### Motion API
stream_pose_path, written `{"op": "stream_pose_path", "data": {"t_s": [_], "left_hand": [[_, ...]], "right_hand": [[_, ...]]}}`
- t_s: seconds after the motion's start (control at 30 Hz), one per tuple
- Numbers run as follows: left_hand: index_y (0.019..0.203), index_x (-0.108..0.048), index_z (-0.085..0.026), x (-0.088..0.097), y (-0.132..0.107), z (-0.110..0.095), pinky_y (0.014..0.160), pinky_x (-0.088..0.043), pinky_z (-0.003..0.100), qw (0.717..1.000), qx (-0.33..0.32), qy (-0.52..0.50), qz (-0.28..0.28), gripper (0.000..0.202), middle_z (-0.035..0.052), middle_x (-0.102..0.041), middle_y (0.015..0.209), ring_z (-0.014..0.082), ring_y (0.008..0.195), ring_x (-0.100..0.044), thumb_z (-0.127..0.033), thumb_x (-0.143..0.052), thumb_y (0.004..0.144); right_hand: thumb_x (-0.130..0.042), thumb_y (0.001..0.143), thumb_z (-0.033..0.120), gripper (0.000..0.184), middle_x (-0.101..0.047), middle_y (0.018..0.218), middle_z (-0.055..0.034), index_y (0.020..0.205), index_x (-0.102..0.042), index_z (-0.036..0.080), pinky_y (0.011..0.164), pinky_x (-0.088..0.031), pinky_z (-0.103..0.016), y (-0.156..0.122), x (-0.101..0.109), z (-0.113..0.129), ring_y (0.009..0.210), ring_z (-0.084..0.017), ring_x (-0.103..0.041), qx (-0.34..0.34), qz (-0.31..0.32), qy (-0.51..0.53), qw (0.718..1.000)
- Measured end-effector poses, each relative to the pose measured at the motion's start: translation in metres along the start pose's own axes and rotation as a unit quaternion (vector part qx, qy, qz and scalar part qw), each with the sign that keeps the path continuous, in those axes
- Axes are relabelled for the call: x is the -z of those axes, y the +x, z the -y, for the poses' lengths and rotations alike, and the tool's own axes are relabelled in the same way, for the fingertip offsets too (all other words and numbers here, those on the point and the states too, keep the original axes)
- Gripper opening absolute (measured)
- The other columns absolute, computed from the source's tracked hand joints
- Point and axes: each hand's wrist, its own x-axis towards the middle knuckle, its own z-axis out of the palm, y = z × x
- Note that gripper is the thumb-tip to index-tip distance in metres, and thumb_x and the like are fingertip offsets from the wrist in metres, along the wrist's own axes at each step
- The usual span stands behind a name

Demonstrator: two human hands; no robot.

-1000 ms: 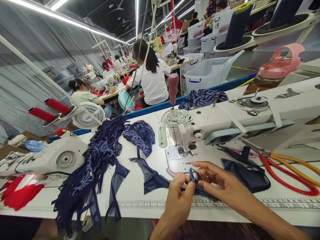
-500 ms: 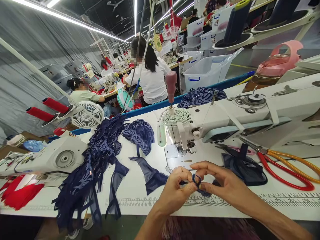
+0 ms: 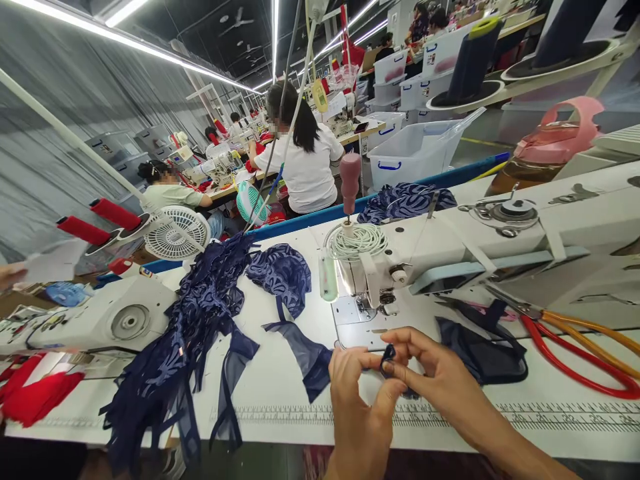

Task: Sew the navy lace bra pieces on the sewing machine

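Observation:
Between my hands is a small, bunched piece of navy fabric, close to the front of the sewing machine. My right hand pinches it between thumb and fingers. My left hand is curled beside it, index fingertip at the cloth and thumb close to the right thumb; its exact grip is partly hidden. A sheer navy panel lies just left of my left hand, linked by a strip to a lace-patterned navy cup. Behind my hands are the machine's presser foot and metal plate.
A heap of navy lace pieces hangs over the table's front edge. Right of my hands lie dark mesh pieces and scissors with red and orange handles. A printed ruler runs along the front. Co-workers sit beyond the blue-edged table.
My left hand has turned more upright, its thumb and index finger farther apart. The navy fabric is bunched smaller at the right fingertips. A hand with white material appears at far left.

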Motion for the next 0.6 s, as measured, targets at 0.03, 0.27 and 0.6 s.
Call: {"op": "stream_pose_path", "data": {"t_s": [0.03,0.27,0.6], "left_hand": [[0.087,-0.068,-0.023,-0.002,0.000,0.001,0.115,-0.033,0.048,1.000,0.019,-0.013,-0.010,0.012,0.0041,-0.071,0.096,0.0257,0.103,-0.062,-0.034,-0.074,0.085],[0.082,-0.063,-0.018,0.006,0.012,-0.003,0.075,-0.042,0.028,0.988,0.128,-0.084,0.037,0.028,0.0017,-0.060,0.080,0.0167,0.078,-0.052,-0.044,-0.064,0.092],[0.084,-0.065,-0.018,0.004,0.007,0.002,0.082,-0.047,0.032,0.994,0.088,-0.057,0.024,0.035,0.0068,-0.066,0.090,0.0225,0.092,-0.059,-0.051,-0.062,0.094]], "right_hand": [[-0.076,0.075,0.053,0.039,-0.060,0.076,-0.0001,0.099,-0.070,0.023,0.070,-0.052,-0.033,0.000,-0.002,-0.002,0.074,-0.019,-0.059,-0.016,0.012,0.029,0.999],[-0.075,0.076,0.058,0.036,-0.064,0.083,-0.0027,0.088,-0.069,0.025,0.075,-0.053,-0.034,0.001,-0.004,-0.003,0.081,-0.022,-0.060,0.004,0.024,0.005,1.000],[-0.069,0.082,0.057,0.031,-0.065,0.084,-0.0039,0.084,-0.072,0.026,0.074,-0.052,-0.032,0.002,-0.001,0.006,0.081,-0.022,-0.060,0.064,0.071,-0.039,0.995]]}}
